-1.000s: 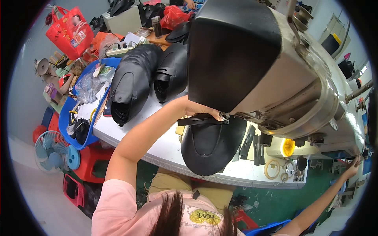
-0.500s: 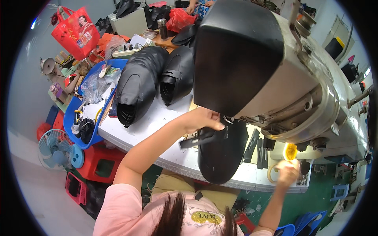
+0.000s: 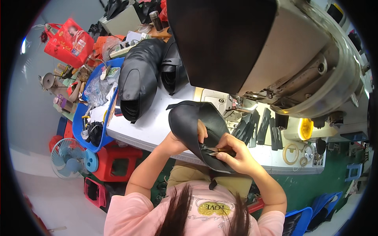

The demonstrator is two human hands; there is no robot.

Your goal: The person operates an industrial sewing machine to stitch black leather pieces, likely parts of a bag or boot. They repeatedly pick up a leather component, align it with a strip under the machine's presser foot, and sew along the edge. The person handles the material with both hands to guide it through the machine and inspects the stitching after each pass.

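Note:
A curved black leather piece, apparently a shoe upper [image 3: 184, 120], is held up in front of me at the table's near edge. My left hand [image 3: 179, 142] grips its near left side, with fingers reaching into the fold. My right hand [image 3: 236, 154] is closed on small thread snips [image 3: 214, 152], whose pointed metal blades rest at the inside of the leather, close to my left fingers. Just beyond the piece stands the sewing machine [image 3: 303, 59], its needle area [image 3: 236, 105] partly hidden by the dark head cover.
Nested black leather uppers [image 3: 138, 82] lie on the white table [image 3: 136, 131], left of the machine. Black strips [image 3: 264, 128] sit right of the needle area. A tape roll [image 3: 290, 154] is farther right. A blue basket [image 3: 94, 146], red stool [image 3: 118, 161] and fan [image 3: 67, 157] stand left.
The leather piece has come away from the needle area toward me and is now folded open. My right hand has moved from beside the lamp to the piece, now with thread snips. The view has shifted.

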